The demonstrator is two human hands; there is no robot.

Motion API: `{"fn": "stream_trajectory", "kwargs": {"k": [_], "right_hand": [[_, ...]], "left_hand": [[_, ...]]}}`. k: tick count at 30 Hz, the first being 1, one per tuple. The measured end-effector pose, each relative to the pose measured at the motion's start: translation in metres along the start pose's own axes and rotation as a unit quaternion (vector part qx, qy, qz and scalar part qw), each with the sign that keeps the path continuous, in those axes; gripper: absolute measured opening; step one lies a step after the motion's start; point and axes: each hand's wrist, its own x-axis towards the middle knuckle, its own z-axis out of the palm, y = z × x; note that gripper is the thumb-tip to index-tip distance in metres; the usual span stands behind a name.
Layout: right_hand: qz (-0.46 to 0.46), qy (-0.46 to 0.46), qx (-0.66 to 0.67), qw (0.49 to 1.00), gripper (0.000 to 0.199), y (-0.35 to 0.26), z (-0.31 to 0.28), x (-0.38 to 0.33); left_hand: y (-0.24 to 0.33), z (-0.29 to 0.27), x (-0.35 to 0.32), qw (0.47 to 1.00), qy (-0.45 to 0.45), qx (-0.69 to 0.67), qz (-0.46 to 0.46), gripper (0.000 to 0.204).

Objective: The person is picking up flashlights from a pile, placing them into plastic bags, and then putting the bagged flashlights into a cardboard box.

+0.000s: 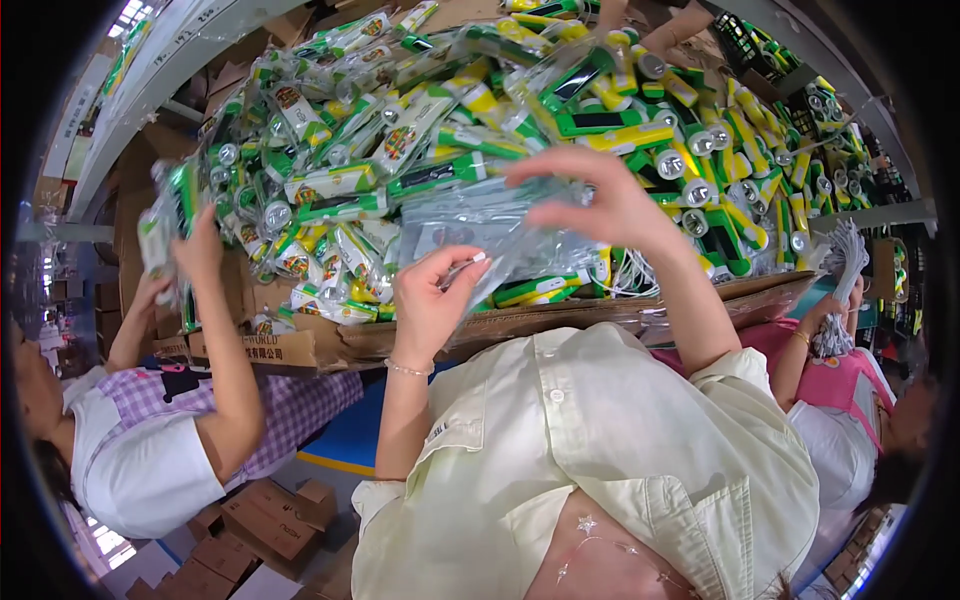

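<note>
My left hand (pixel 437 300), with a bracelet at the wrist, pinches a clear plastic bag (pixel 505 262) between thumb and fingertips, in front of a stack of clear bags (pixel 425 232). Over the bags to the right hovers my right hand (pixel 605 200), slightly smeared, its fingers curved and apart, with nothing visible in them. Past the bags lies a big heap of solar flashlights in green, yellow and white; the bagged flashlights (pixel 350 180) are mostly left, the bare flashlights (pixel 695 165) right. A bundle of white cables (pixel 632 275) sits below my right wrist.
At the left a co-worker's hands hold a bagged flashlight (pixel 183 200). On the right another holds a bundle of white cables (pixel 845 262). Other hands (pixel 675 30) reach in from the far side. A cardboard edge (pixel 400 335) borders the heap; cartons (pixel 275 525) stand lower left.
</note>
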Motion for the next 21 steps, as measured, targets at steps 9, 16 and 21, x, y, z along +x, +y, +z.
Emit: {"fn": "stream_trajectory", "kwargs": {"k": [9,16,21], "right_hand": [[-0.088,-0.062,-0.218,0.970,0.008,0.020,0.036,-0.030],[-0.085,-0.061,-0.173,0.979,0.008,0.035,0.036,-0.034],[-0.105,-0.072,-0.216,0.968,0.008,0.030,0.038,-0.028]], "left_hand": [[-0.003,0.017,0.003,0.992,-0.027,0.095,0.076,0.012],[-0.008,0.017,0.008,0.994,-0.030,0.083,0.062,0.012],[-0.015,0.015,0.009,0.991,-0.028,0.117,0.059,0.013]]}}
